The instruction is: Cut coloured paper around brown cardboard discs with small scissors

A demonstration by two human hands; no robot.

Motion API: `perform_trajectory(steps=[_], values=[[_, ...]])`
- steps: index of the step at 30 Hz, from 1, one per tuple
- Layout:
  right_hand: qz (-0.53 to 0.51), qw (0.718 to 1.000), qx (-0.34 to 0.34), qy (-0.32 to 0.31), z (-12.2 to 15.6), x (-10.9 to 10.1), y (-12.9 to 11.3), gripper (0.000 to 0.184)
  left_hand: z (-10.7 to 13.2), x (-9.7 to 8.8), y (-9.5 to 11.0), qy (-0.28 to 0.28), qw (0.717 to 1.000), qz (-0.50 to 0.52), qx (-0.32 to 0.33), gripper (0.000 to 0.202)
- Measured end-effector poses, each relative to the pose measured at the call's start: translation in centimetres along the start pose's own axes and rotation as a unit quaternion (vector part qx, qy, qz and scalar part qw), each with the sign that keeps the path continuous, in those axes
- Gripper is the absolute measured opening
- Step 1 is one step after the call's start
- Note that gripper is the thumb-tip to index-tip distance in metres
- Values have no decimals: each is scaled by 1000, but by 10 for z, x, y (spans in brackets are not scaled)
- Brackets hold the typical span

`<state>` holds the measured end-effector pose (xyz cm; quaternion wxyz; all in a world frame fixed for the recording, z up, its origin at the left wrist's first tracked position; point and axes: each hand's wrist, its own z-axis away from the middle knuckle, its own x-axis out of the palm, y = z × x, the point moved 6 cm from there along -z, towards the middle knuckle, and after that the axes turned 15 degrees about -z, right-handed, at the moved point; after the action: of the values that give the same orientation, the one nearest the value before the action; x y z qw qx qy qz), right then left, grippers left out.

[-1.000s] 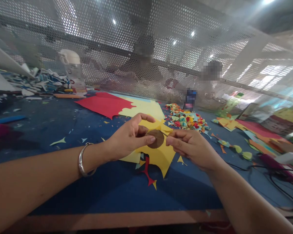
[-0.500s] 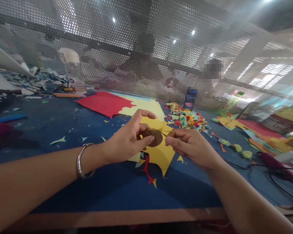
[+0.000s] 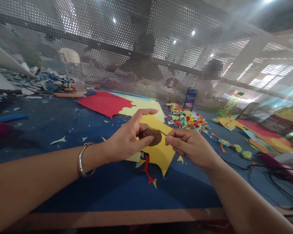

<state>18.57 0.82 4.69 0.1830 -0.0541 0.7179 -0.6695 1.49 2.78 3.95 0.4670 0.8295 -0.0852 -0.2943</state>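
Note:
A flat brown round disc is pinched between the thumb and fingers of my left hand, which wears a silver bangle. My right hand is closed on a thin dark pointed tool; its tip reaches the disc's upper right edge, and whether they touch I cannot tell. Most of the tool is hidden inside my fingers. Beneath both hands lies a yellow paper sheet with scalloped cut edges. A red paper scrap rests on the blue table just in front of it.
Beyond my hands are red paper, pale yellow paper and a heap of small coloured paper pieces. A clear bottle stands back left. Black cables run at right. A perforated metal screen closes off the back.
The tool's tip now shows plainly at the disc's edge. A curved yellow shape seen around the tip before no longer shows. Both hands have barely moved.

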Motion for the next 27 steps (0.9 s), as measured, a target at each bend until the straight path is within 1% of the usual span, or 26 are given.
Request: perform_trajectory(steps=[4, 9, 16, 19, 23, 27], values=[[40, 999, 4, -2, -1, -1, -1, 40, 0, -1, 2, -5, 1000, -18, 10, 66], [82, 997, -3, -11, -1, -2, -1, 39, 0, 6, 3, -52, 998, -11, 19, 61], [80, 996, 0, -29, 1, 0, -1, 34, 2, 2, 0, -52, 991, -117, 41, 60], [82, 996, 2, -27, 1, 0, 0, 33, 2, 0, 0, -51, 989, -136, 40, 60], [79, 997, -6, -26, 0, 0, 0, 31, 2, 1, 0, -57, 993, -101, 23, 61], [81, 996, -9, -25, 0, 0, -1, 31, 2, 3, 2, -56, 997, -56, 21, 59]])
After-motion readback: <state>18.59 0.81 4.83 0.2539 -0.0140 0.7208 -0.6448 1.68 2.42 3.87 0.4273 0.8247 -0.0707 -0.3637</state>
